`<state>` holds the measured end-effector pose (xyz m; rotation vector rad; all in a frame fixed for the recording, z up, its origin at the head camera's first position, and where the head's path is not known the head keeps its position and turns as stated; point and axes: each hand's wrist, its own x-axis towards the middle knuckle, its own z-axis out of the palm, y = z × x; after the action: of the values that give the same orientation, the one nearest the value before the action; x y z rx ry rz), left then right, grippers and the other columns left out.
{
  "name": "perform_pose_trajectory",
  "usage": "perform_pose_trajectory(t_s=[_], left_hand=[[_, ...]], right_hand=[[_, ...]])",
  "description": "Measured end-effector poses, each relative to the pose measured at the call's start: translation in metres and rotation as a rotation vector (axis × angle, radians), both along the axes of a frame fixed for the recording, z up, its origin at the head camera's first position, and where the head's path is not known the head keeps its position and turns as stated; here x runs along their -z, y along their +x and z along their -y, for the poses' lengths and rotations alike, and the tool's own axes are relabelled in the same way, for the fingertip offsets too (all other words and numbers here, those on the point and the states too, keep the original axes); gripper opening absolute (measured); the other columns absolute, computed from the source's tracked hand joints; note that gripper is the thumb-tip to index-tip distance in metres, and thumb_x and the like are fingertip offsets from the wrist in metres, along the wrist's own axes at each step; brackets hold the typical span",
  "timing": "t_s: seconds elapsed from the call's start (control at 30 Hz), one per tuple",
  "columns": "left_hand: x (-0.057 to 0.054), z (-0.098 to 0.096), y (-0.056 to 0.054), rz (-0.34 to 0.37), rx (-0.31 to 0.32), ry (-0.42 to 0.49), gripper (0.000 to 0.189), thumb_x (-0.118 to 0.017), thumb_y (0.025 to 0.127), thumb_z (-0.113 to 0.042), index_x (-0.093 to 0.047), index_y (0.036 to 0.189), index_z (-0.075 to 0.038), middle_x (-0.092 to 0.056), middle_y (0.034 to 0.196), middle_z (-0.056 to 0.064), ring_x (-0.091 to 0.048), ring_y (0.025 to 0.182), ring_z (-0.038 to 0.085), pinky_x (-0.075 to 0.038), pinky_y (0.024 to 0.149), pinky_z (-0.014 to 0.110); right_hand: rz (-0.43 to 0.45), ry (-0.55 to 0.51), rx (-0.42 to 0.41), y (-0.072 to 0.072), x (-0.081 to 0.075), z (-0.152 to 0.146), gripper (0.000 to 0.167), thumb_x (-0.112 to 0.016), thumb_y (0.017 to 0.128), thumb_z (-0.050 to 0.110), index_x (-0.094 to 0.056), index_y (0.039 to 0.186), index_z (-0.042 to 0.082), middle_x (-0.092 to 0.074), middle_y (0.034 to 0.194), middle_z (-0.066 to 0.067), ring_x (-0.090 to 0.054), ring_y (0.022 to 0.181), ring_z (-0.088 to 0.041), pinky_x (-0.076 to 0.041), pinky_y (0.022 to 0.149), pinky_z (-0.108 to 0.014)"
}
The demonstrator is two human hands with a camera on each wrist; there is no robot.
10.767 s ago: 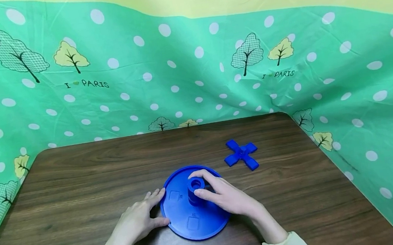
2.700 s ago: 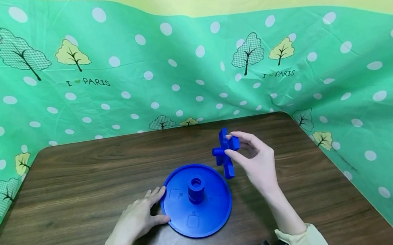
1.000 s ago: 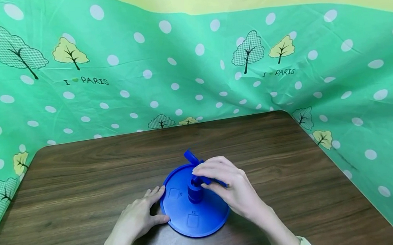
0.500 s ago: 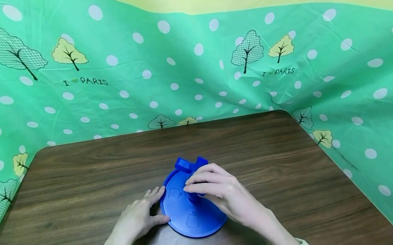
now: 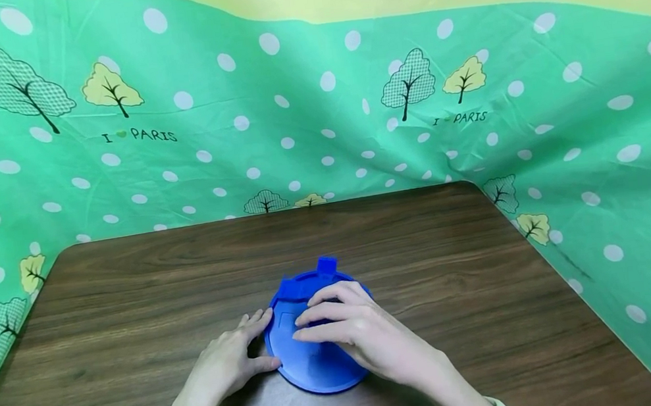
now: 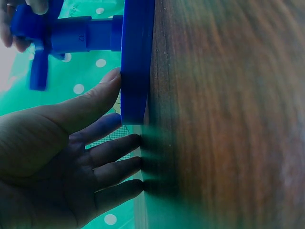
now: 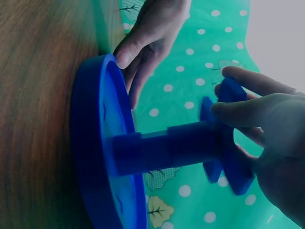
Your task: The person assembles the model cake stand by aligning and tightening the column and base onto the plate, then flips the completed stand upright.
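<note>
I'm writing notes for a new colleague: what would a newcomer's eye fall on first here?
Probably the bright blue disc, flat on the wooden table, with a blue post rising from its middle. Next comes the blue cross at the post's top, gripped by the right hand, while the left hand touches the disc at its edge. Behind the table hangs a spotted green cloth.
</note>
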<state>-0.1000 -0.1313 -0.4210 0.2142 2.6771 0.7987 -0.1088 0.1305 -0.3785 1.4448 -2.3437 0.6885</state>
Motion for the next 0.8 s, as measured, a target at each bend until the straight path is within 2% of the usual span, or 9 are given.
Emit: perform_pose_trajectory(t_s=[0.1, 0.27, 0.37, 0.47, 0.6, 0.8], left_hand=[[0.001, 0.000, 0.000, 0.001, -0.001, -0.001, 0.082, -0.082, 0.084, -0.042, -0.047, 0.156, -0.021, -0.044, 0.163, 0.014, -0.040, 0.148, 0.049, -0.034, 0.110, 0.078], [0.001, -0.001, -0.001, 0.001, 0.002, -0.011, 0.083, -0.082, 0.084, -0.043, -0.047, 0.156, -0.021, -0.044, 0.163, 0.015, -0.041, 0.147, 0.050, -0.035, 0.109, 0.077], [0.001, -0.001, -0.002, 0.000, 0.005, -0.011, 0.083, -0.082, 0.084, -0.044, -0.047, 0.156, -0.022, -0.044, 0.162, 0.015, -0.041, 0.147, 0.050, -0.035, 0.109, 0.077], [0.001, -0.001, -0.001, 0.004, 0.003, -0.008, 0.083, -0.082, 0.084, -0.044, -0.046, 0.156, -0.022, -0.044, 0.163, 0.015, -0.041, 0.147, 0.051, -0.034, 0.110, 0.078], [0.002, -0.001, -0.001, 0.004, -0.002, -0.007, 0.083, -0.082, 0.084, -0.043, -0.047, 0.156, -0.022, -0.043, 0.163, 0.015, -0.040, 0.147, 0.051, -0.033, 0.110, 0.079], [0.001, 0.000, -0.001, -0.002, 0.002, -0.006, 0.084, -0.082, 0.084, -0.043, -0.046, 0.156, -0.021, -0.043, 0.163, 0.015, -0.040, 0.148, 0.050, -0.033, 0.111, 0.078]], right_hand=[[0.004, 0.038, 0.015, 0.001, 0.001, 0.001, 0.036, -0.068, 0.096, 0.005, -0.075, 0.123, 0.027, -0.072, 0.127, 0.015, -0.058, 0.128, -0.014, -0.041, 0.115, -0.040], [0.018, 0.031, 0.022, 0.001, 0.001, 0.001, 0.035, -0.075, 0.091, 0.006, -0.076, 0.122, 0.023, -0.073, 0.127, 0.013, -0.059, 0.128, -0.015, -0.040, 0.115, -0.039], [0.035, 0.029, 0.024, 0.000, -0.001, -0.001, 0.043, -0.082, 0.085, 0.008, -0.074, 0.125, 0.022, -0.072, 0.130, 0.012, -0.058, 0.130, -0.016, -0.042, 0.114, -0.041], [0.090, 0.043, 0.042, -0.001, -0.004, -0.005, 0.051, -0.087, 0.082, 0.017, -0.071, 0.130, 0.024, -0.068, 0.137, 0.010, -0.055, 0.135, -0.016, -0.043, 0.114, -0.044], [0.180, 0.058, 0.111, -0.003, -0.008, -0.013, 0.058, -0.086, 0.083, 0.038, -0.067, 0.137, 0.029, -0.061, 0.146, 0.006, -0.049, 0.142, -0.017, -0.045, 0.115, -0.048], [0.287, 0.033, 0.310, -0.007, -0.012, -0.022, 0.062, -0.069, 0.090, 0.060, -0.059, 0.145, 0.034, -0.054, 0.153, 0.008, -0.046, 0.145, -0.014, -0.052, 0.112, -0.046]])
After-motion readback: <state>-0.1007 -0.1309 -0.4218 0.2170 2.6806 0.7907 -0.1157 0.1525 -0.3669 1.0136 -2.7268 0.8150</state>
